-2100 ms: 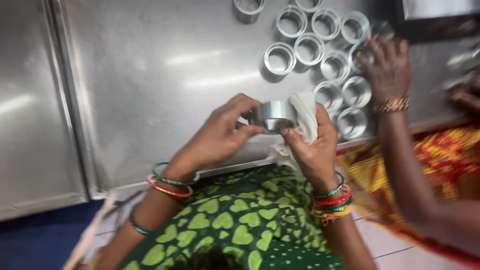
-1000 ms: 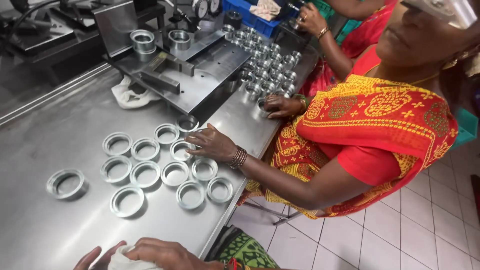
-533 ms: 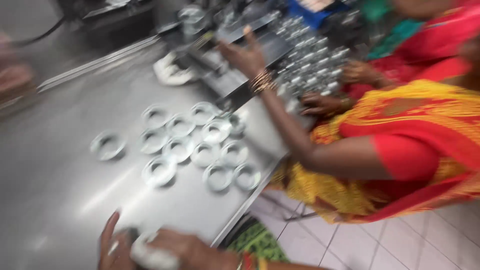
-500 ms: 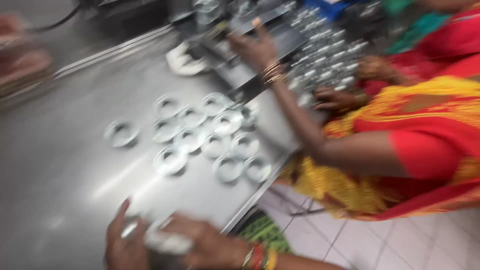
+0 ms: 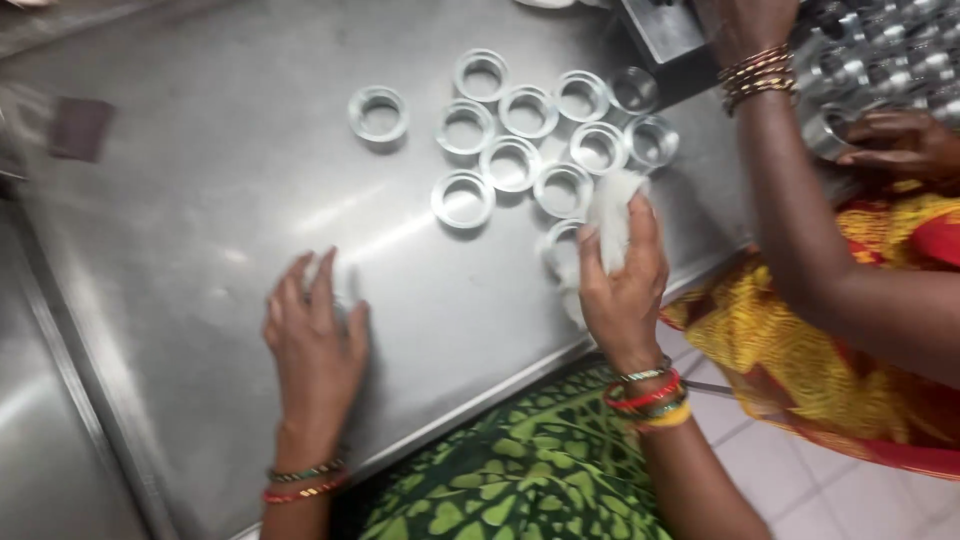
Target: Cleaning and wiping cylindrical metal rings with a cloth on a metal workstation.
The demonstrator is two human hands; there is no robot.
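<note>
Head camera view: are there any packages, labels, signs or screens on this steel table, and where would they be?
None of those show. The steel table holds only bare metal rings in a cluster.
The right hand holds a white cloth beside the rings.
The left hand rests flat on the table.
A small dark patch lies at the far left; too blurred to tell what it is.

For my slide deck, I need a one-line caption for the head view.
Right hand presses a white cloth beside metal rings on a steel table; left hand lies flat.
</note>
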